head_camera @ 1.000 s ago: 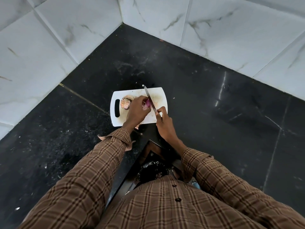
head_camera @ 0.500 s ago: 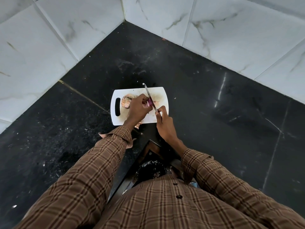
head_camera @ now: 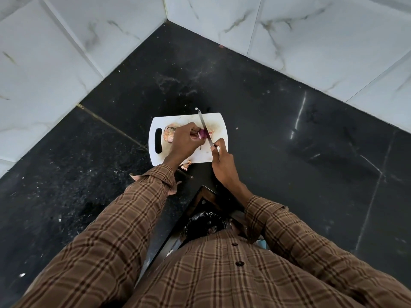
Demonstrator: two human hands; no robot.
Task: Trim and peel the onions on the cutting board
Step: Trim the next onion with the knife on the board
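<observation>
- L hand [head_camera: 184,141]: fingers curled over a purple onion [head_camera: 202,134], pinching it down on the cutting board [head_camera: 201,155]. Only a small bit of onion shows past the fingertips, on the side facing the R hand.
- R hand [head_camera: 222,161]: wrapped round the knife [head_camera: 204,126] handle, forefinger up near the blade base. Handle itself hidden in the fist.
- Knife: blade runs away from R hand toward far edge of board, tip just past that edge. Edge sits against the exposed side of the onion, between the two hands. Can't tell how deep it's in.
- Board: white, w/ slot handle on the side beyond L hand; lies on black counter [head_camera: 289,130] under both hands.
- Pile of onion skins [head_camera: 169,133]: on board, just beyond L hand knuckles, between hand & slot handle; partly covered by the hand.
- One loose skin scrap [head_camera: 186,165]: on counter just off near edge of board, beside L wrist.
- Sleeves: brown plaid, both forearms reach in from the near side.
- White marble-look wall tiles [head_camera: 66,52] past the board, meeting in a corner beyond the knife tip.
- Dark bag [head_camera: 204,221], contents unclear, below the wrists by the counter edge.
</observation>
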